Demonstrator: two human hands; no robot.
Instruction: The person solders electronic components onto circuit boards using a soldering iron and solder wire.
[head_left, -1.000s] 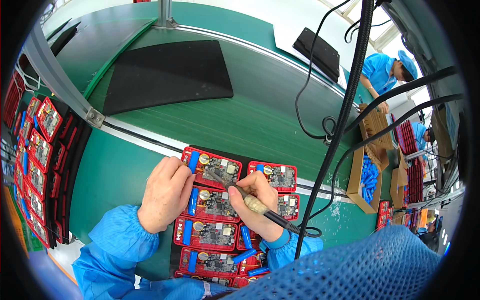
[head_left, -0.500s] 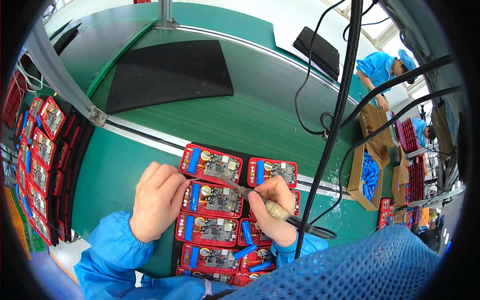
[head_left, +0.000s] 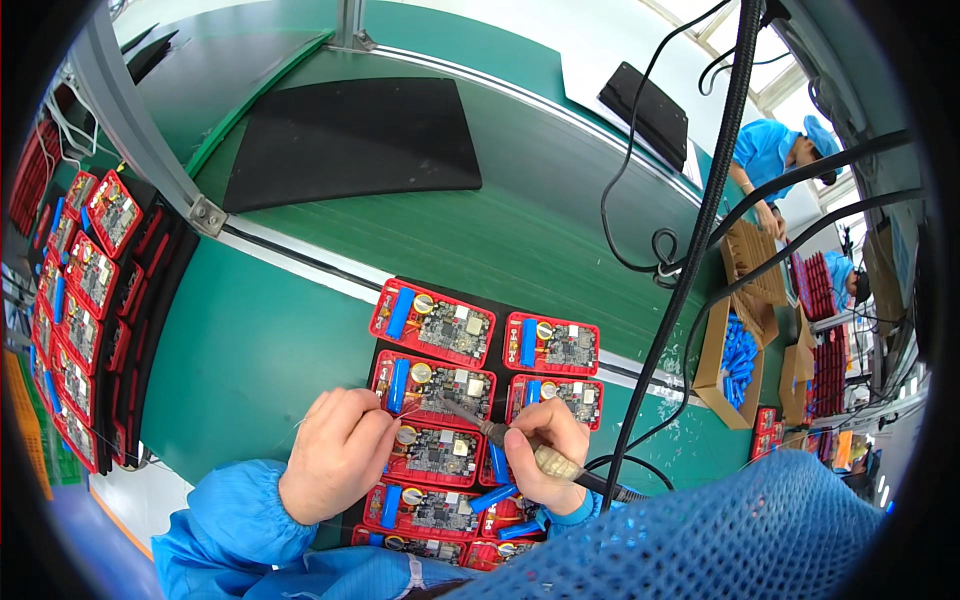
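My right hand (head_left: 543, 450) grips a soldering iron (head_left: 493, 431) by its worn, pale handle. Its tip reaches over the lower part of a red case (head_left: 468, 382), second from the far end of the left column. That case holds a grey circuit board, a coin cell and a blue cylindrical battery (head_left: 397, 385). Closed in a pinch, my left hand (head_left: 338, 455) holds a thin solder wire (head_left: 408, 411), whose end points toward the iron's tip. Whether tip and wire touch is too small to tell. More red cases (head_left: 436, 455) lie nearer me, with loose blue batteries (head_left: 493, 499) on the right ones.
Stacked black trays of red cases (head_left: 85, 270) stand at the left. A black mat (head_left: 350, 140) lies beyond the metal rail. Black cables (head_left: 690, 250) hang at the right, near a cardboard box (head_left: 712, 350) of blue batteries. A co-worker (head_left: 768, 150) stands at the far right.
Both hands have moved nearer me, from the gap below the farthest left case to the lower part of the second one. The view has shifted slightly.
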